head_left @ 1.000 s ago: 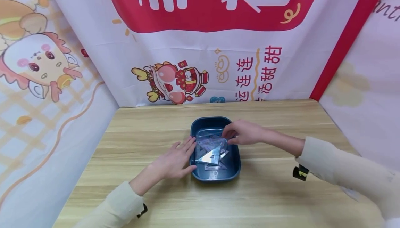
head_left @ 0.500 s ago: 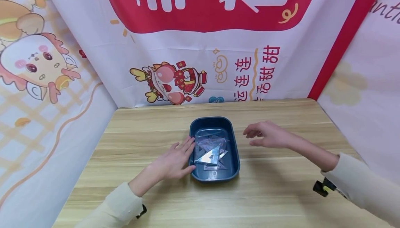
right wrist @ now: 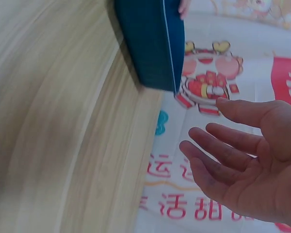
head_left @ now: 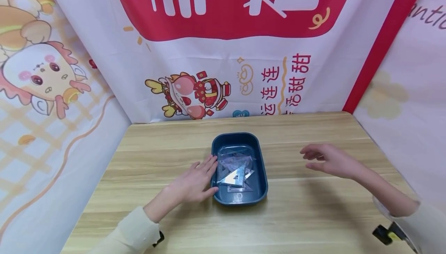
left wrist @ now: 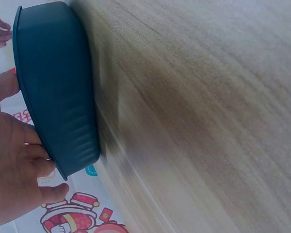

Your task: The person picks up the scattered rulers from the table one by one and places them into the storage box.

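Observation:
A dark blue plastic bin (head_left: 258, 186) stands on the wooden table, holding several clear set squares (head_left: 236, 177) in a loose overlapping pile. My left hand (head_left: 196, 182) rests on the bin's left rim with its fingers spread. In the left wrist view, the fingertips of that hand (left wrist: 17, 167) touch the rim of the bin (left wrist: 58, 92). To the right of the bin, my right hand (head_left: 330, 161) hovers above the table, well apart from it. The right wrist view shows this hand (right wrist: 247, 160) with loosely bent fingers and nothing in its palm.
The wood-grain table (head_left: 167, 141) extends around the bin. Behind it hangs a white cloth (head_left: 216, 52) with red print and cartoon figures. More printed cloth (head_left: 87, 138) borders the left side, and a pale cloth (head_left: 400, 130) the right.
My right hand has withdrawn from over the set squares, moving right and away from the bin with nothing in it. My left hand has stayed at the bin's left rim.

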Motion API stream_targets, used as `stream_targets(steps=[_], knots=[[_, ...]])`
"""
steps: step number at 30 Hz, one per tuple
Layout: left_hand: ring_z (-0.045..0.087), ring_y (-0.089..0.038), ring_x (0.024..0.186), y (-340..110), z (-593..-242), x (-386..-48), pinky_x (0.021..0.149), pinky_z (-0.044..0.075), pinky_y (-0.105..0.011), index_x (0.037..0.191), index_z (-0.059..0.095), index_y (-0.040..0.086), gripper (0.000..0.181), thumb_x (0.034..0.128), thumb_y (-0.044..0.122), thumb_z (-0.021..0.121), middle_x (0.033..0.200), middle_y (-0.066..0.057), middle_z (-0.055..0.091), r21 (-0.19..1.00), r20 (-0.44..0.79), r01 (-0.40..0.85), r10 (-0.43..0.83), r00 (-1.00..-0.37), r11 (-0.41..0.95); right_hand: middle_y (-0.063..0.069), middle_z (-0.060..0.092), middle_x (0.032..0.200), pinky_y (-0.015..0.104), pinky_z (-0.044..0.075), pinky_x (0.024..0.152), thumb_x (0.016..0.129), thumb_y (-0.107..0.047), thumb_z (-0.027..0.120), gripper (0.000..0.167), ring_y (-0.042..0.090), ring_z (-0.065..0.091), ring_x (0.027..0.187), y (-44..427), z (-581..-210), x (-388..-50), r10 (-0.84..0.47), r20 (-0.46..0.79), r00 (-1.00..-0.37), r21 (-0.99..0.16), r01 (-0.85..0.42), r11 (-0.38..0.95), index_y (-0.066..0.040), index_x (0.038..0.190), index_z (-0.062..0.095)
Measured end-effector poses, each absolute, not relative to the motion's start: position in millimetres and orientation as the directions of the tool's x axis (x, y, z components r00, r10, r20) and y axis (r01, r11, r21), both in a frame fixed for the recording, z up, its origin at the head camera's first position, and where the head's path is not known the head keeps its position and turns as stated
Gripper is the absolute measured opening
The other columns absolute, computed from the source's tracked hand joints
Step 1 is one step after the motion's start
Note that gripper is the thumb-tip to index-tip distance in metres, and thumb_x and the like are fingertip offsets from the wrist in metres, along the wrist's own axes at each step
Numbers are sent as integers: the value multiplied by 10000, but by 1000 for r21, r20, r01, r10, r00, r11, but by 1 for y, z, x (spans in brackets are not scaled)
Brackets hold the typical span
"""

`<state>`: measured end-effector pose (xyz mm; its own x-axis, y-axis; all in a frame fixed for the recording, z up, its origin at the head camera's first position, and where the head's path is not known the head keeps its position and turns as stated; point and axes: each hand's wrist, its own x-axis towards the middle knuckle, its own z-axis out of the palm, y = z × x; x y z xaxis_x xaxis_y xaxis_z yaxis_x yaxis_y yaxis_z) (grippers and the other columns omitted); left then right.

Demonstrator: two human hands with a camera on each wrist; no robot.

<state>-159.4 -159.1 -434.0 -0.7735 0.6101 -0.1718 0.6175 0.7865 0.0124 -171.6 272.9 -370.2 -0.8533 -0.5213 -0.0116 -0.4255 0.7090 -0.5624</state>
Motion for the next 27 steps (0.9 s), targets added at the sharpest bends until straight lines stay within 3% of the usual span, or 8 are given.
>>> stream_targets(steps=[5,8,13,17,27], knots=[[168,-321,1552,-159,-435,-157,1186,315,-572,1566,279,35,835,982,607,453,1671,-150,175,22,-174,617,611,-772,786,114,734,1087,452,590,859,873,-192,764,394,278,707,997,299,-381,-164,-462,36,-886,-548,-404,732,13,1192,655],[161,-314,1554,-159,-435,-156,1189,311,-570,1567,276,35,833,984,604,451,1674,-143,166,26,-174,616,611,-772,787,130,738,1070,390,606,823,873,-153,761,373,119,706,954,317,-389,-160,-431,78,-899,-544,-401,737,25,1183,655],[170,-328,1550,-159,-435,-156,1182,318,-578,1561,283,24,827,986,592,459,1670,-154,173,31,-162,621,617,-770,783,165,740,1023,174,566,743,851,-73,763,358,-130,602,885,345,-406,-150,-371,125,-920,-563,-374,737,59,1164,650],[170,-334,1550,-160,-434,-157,1183,315,-582,1560,284,19,829,986,590,460,1671,-155,169,30,-158,620,616,-772,784,192,738,991,112,526,701,848,-72,761,363,-150,588,850,362,-416,-142,-317,117,-941,-574,-325,752,88,1152,643],[144,-314,1557,-160,-435,-155,1198,292,-568,1571,259,36,828,993,603,431,1676,-143,154,28,-157,614,610,-777,789,233,735,993,158,514,646,863,-163,766,413,-162,562,760,401,-450,-117,-154,58,-986,-504,-162,849,112,1148,648]])
